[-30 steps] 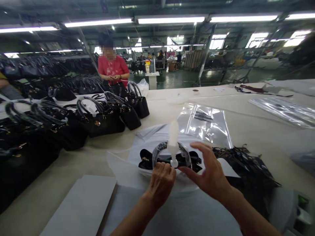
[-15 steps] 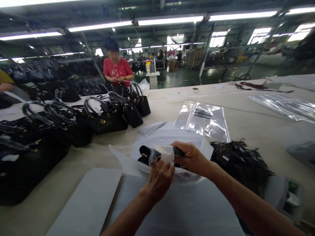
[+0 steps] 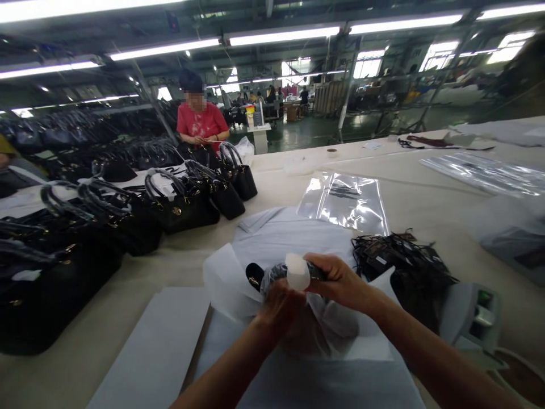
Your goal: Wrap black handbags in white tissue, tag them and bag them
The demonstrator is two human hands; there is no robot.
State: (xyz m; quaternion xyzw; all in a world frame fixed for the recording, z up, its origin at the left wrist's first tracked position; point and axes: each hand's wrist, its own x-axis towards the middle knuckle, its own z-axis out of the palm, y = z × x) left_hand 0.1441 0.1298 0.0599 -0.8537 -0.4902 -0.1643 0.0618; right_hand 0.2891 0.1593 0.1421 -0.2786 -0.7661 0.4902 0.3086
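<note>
A black handbag is in front of me, with its plastic-wrapped handle [image 3: 271, 277] raised and a black tab with gold hardware [image 3: 254, 276] showing at its left. A white paper piece [image 3: 297, 272] encircles part of the handle. My right hand [image 3: 338, 278] is closed round the handle just right of that paper. Under the handle, my left hand [image 3: 281, 307] is closed on it, its fingertips partly hidden. Translucent white wrapping sheet [image 3: 227, 281] surrounds the bag, and the dark body shows dimly through it below my hands.
White sheets [image 3: 281, 227] lie under the bag. Grey-white boards [image 3: 149, 346] are at left, black handbags [image 3: 187, 213] beyond. Clear plastic bags [image 3: 344, 201] lie ahead. A pile of black tags [image 3: 395, 255] and a grey device [image 3: 472, 318] are at right. A person in red [image 3: 202, 122] stands across the table.
The bag has turned, so the wrapping sheet over its body now shows below my hands. The white paper stands more upright, and my left hand has shifted right beneath the handle.
</note>
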